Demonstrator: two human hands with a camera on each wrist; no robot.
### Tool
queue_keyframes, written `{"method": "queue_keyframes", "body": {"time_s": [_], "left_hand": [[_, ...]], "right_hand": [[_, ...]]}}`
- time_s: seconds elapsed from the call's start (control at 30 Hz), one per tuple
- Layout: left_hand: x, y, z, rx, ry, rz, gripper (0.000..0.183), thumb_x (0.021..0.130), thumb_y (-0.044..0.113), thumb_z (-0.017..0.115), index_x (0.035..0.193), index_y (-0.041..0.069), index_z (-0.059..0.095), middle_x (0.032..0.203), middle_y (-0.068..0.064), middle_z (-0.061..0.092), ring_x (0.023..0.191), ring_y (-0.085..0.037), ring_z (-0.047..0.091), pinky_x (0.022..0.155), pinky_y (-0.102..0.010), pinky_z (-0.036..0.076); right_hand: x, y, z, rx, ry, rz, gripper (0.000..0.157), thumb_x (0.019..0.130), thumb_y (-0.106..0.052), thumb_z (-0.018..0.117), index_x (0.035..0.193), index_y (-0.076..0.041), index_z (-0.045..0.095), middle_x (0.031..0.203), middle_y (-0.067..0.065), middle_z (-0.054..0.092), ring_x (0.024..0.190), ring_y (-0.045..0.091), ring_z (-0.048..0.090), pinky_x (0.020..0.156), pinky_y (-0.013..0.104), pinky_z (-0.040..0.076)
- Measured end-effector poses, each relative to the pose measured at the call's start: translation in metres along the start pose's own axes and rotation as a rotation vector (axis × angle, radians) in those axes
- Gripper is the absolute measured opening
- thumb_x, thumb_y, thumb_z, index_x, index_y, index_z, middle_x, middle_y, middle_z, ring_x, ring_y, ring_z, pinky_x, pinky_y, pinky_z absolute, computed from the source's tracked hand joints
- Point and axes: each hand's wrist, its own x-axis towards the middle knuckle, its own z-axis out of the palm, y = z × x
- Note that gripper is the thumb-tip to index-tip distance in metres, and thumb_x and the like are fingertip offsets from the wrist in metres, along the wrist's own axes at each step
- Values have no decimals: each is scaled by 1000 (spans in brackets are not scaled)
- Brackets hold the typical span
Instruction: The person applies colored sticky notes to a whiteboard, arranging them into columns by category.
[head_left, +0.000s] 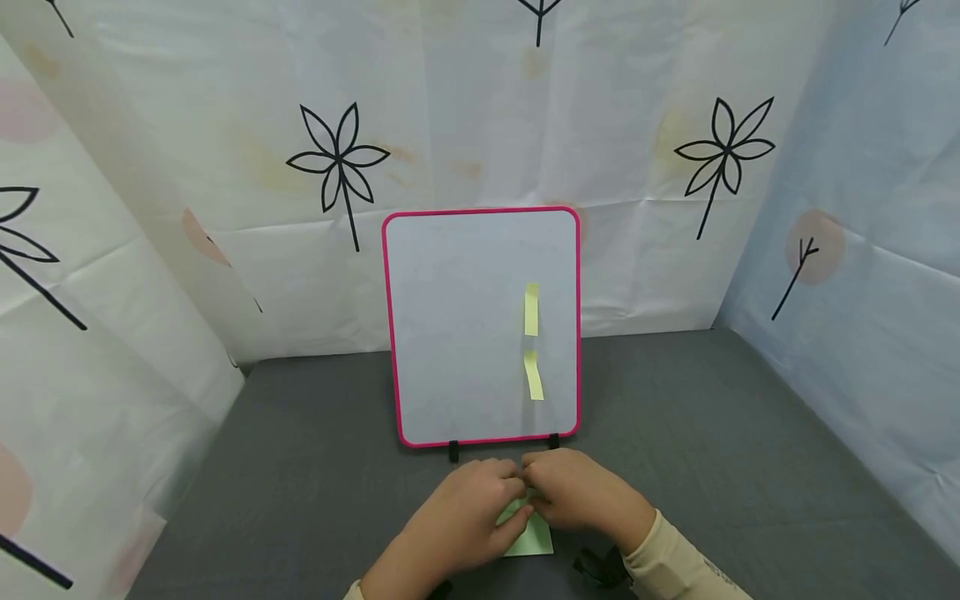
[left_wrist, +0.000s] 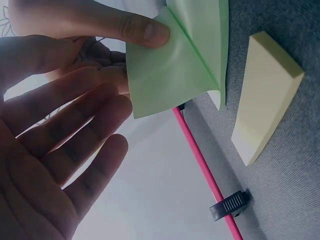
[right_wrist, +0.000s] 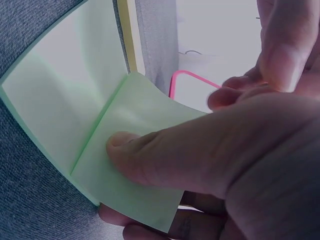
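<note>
A pad of green sticky notes (head_left: 534, 540) lies on the grey table below both hands. My right hand (head_left: 581, 492) pinches its top note, thumb (right_wrist: 130, 152) on the face and fingers behind. That green sticky note (left_wrist: 155, 82) is bent up from the pad along a crease, as the left wrist view shows. My left hand (head_left: 476, 508) is beside the note, its fingers (left_wrist: 85, 135) extended and fingertips close to the note's edge. A pale yellow block of sticky notes (left_wrist: 270, 95) lies next to the green pad, hidden behind the hands in the head view.
A whiteboard (head_left: 465, 333) with a pink frame stands upright behind the hands on black feet (head_left: 453, 452). Two yellow paper strips (head_left: 532, 310) stick to its right side, one above the other. White patterned cloth walls (head_left: 487, 125) enclose the grey table (head_left: 322, 467).
</note>
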Motion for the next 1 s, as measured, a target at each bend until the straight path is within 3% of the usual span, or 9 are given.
{"method": "queue_keyframes", "body": {"time_s": [0.23, 0.57, 0.77, 1.0], "left_hand": [[-2, 1, 4, 34, -19, -8, 29, 95, 23, 79, 73, 20, 59, 70, 13, 40, 61, 0, 27, 60, -14, 24], [-2, 5, 9, 77, -25, 15, 17, 93, 23, 80, 81, 22, 68, 72, 14, 46, 65, 2, 31, 61, -11, 27], [-3, 5, 10, 80, -83, -12, 24, 92, 24, 81, 76, 20, 64, 70, 13, 44, 63, 1, 32, 60, -13, 27], [-3, 5, 12, 78, -172, -67, 24, 84, 17, 87, 76, 20, 65, 72, 12, 46, 64, 0, 34, 58, -14, 30]], "right_hand": [[1, 0, 0, 15, -29, 13, 38, 87, 5, 69, 66, -21, 50, 69, -12, 39, 60, 1, 22, 55, 21, 21], [1, 2, 0, -9, -22, 12, 39, 90, -2, 74, 66, -22, 52, 69, -13, 39, 60, 0, 25, 55, 20, 25], [2, 3, -1, -10, -29, 12, 35, 90, -2, 75, 67, -22, 57, 70, -14, 42, 61, 0, 26, 55, 20, 26], [2, 3, 0, -23, -13, -3, 41, 88, 1, 74, 63, -22, 49, 70, -14, 37, 61, 1, 22, 56, 19, 23]]}}
